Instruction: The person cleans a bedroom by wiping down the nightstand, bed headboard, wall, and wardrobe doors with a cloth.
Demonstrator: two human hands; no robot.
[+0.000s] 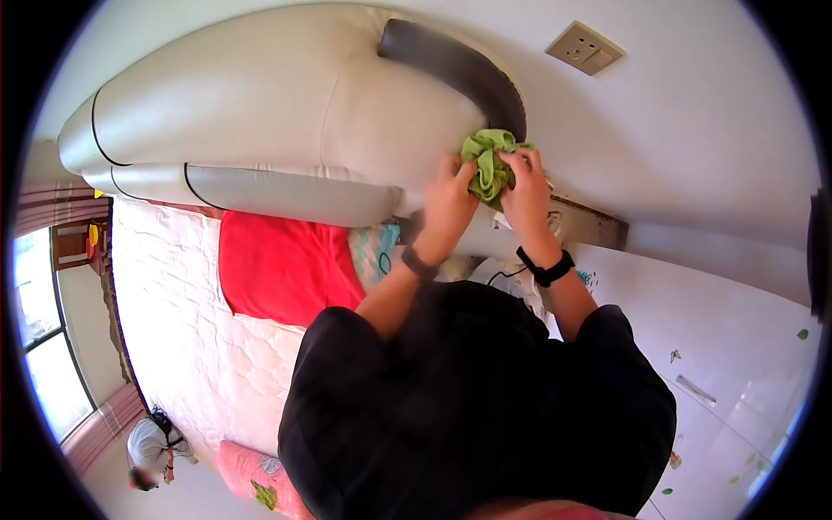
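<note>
A crumpled green cloth (490, 166) is bunched up between my two hands, in front of the right end of the padded headboard (251, 95). My left hand (449, 198) grips it from the left side with the fingers curled in. On the other side my right hand (525, 184) has its fingers bent over the cloth. The headboard's dark brown trim (451, 65) curves down just behind the cloth. Whether the cloth touches the headboard I cannot tell.
The bed (173, 269) carries a red cloth (282, 264), a patterned pillow (374, 251) and a pink pillow (251, 472). To the right stands a white cabinet (719, 347). A wall socket (586, 48) sits above. Another person (152, 446) is at the lower left, near the window.
</note>
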